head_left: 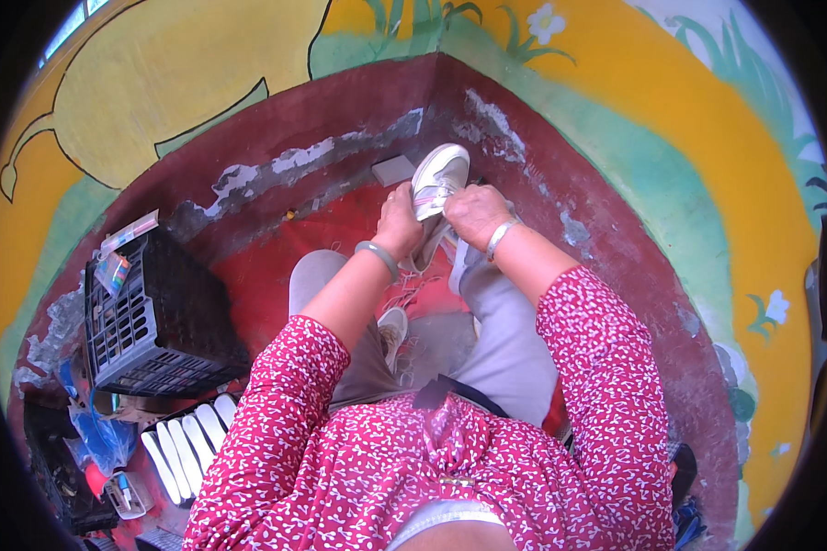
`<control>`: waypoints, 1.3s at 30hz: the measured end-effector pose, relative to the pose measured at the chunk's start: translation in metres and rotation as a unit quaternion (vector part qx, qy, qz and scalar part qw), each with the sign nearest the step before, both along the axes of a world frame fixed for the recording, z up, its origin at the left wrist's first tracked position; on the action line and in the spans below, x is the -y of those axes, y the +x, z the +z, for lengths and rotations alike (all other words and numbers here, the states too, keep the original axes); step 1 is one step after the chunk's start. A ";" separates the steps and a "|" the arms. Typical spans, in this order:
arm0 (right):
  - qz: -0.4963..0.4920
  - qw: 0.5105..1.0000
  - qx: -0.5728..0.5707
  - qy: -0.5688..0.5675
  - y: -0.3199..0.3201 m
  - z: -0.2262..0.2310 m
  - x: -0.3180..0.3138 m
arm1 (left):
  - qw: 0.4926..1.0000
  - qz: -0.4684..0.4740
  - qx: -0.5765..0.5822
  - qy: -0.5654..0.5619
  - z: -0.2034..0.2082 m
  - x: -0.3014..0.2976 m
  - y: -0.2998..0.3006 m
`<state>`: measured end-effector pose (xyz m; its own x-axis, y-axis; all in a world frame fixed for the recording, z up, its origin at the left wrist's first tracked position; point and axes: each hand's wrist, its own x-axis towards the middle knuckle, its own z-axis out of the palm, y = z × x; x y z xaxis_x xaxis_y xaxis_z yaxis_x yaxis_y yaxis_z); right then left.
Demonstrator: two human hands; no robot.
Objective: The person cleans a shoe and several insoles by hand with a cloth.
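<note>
On my feed, the left hand is gripping a white shoe by its left side, the fingers wrapping its edge. The right hand is pressing against the shoe's right side, by the laces, with its fingers curled closed; I'm not able to tell what its fingertips are pinching. The shoe is sitting between both hands, at the far middle of the scene, its toe pointing away from me. I can't tell whether a foot is filling it.

A grey bangle is circling the left wrist, and a silver one the right. Below the hands, grey trousers are covering the bent legs, and another shoe is showing between them, nearer me. Loose threads are littering the red floor.

Just beyond the held shoe, to its left, a pale block is lying near the wall corner. On the left, a black crate is standing with colourful packets at its edge. Nearer me, white strips are lying in a row beside a blue bag. Farthest out, a painted wall is rising.
</note>
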<state>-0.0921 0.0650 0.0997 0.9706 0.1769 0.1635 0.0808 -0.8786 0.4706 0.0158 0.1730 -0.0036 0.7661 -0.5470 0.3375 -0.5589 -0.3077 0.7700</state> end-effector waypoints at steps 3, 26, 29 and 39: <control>0.053 0.998 0.036 -0.025 0.013 -0.011 0.007 | 0.993 -0.004 -0.089 0.074 0.008 0.005 0.002; -0.153 0.985 -0.063 0.053 -0.034 -0.102 -0.008 | 0.985 0.036 -0.019 0.169 -0.047 0.018 -0.050; -0.108 0.993 0.026 0.032 -0.037 -0.117 -0.003 | 0.981 -0.005 -0.052 0.189 -0.037 0.014 -0.054; -0.174 0.967 -0.120 0.144 -0.039 -0.094 0.002 | 0.980 0.006 -0.043 0.195 -0.060 0.015 -0.052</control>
